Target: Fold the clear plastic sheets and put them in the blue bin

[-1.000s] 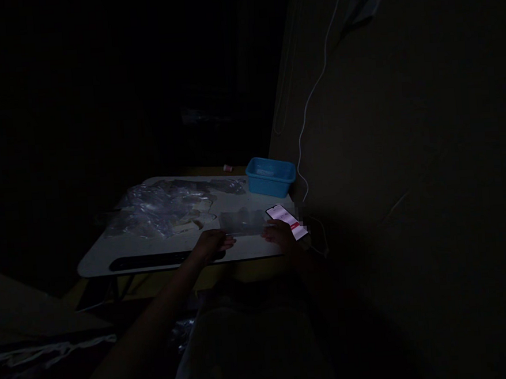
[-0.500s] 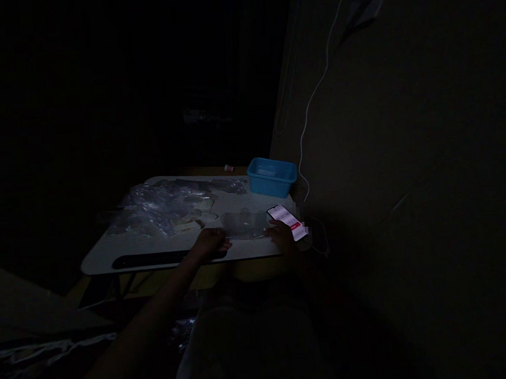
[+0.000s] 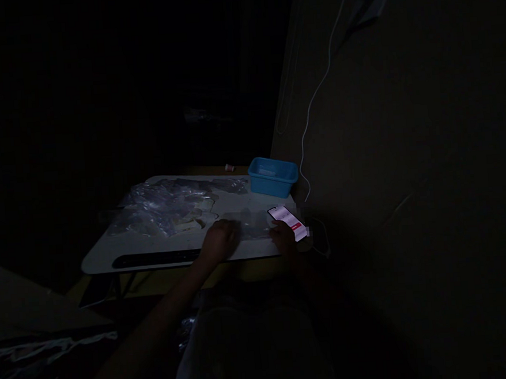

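Observation:
A clear plastic bag [image 3: 252, 227] lies near the front edge of the white table [image 3: 97, 253], between my two hands. My left hand [image 3: 220, 238] is closed at the bag's left end, its fingers bent over the plastic. At the right end, my right hand [image 3: 282, 233] has its fingers closed on the bag's edge, close beside a lit phone [image 3: 293, 224]. The light is very dim, and the fingertips are partly hidden. A pile of crumpled clear plastic [image 3: 154, 205] spreads over the left of the table.
A blue basin [image 3: 272, 179] sits at the table's back right corner. Behind the table's rear edge lies a small pinkish-white object [image 3: 229, 168]. A white cable [image 3: 311, 101] hangs down the right wall. A black slot strip [image 3: 154, 259] runs along the table's front.
My left hand has moved right and slightly up, over the bag's left end. My right hand has barely shifted. The plastic between them looks more bunched.

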Available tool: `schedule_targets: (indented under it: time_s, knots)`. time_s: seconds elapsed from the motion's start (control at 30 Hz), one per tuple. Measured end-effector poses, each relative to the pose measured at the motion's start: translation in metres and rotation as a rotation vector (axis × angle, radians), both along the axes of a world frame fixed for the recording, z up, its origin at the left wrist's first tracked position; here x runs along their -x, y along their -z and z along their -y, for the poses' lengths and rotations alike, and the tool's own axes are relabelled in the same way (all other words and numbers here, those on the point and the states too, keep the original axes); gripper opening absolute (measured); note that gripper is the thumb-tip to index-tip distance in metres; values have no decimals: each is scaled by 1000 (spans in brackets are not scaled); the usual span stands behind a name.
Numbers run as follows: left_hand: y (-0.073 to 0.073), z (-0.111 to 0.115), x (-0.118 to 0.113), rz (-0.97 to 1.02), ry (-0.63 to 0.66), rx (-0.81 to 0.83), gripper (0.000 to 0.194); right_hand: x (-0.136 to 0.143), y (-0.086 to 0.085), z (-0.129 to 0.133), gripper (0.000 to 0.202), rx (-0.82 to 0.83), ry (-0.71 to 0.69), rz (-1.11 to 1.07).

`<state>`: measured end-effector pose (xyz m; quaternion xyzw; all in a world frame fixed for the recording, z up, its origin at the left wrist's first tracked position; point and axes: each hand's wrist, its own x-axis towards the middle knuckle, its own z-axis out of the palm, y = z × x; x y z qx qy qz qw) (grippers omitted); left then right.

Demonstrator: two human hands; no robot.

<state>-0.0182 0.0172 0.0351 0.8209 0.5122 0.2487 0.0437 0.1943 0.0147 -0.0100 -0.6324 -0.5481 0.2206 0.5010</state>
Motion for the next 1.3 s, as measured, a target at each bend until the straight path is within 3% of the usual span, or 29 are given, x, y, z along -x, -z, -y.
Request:
schedule_targets:
  time_s: [0.07,0.13,0.47,0.7,0.9,0.97,1.17,1.3]
  knots:
    - [5,0,-11,-45,103,-34,33,0,1,1,26,-12,17,33]
    - [11,-1,-19,-88,127,-47,38,1,1,2,27,-11,26,57]
    - [28,2,-6,-299,-11,46,51,4,-3,6,27,-52,38,105]
    - [30,5,-3,-332,-60,80,57,1,0,4,28,-20,21,96]
    - [27,7,-4,-360,-55,84,58,5,-1,12,33,-320,129,261]
    - [26,8,-4,-364,-51,81,58,11,-3,14,36,-348,63,364]
    - [27,10,-2,-305,-37,18,53,27,-13,7,43,-221,-233,668]
    - [29,9,0,-286,-65,-25,49,26,-13,7,43,-114,-266,835]
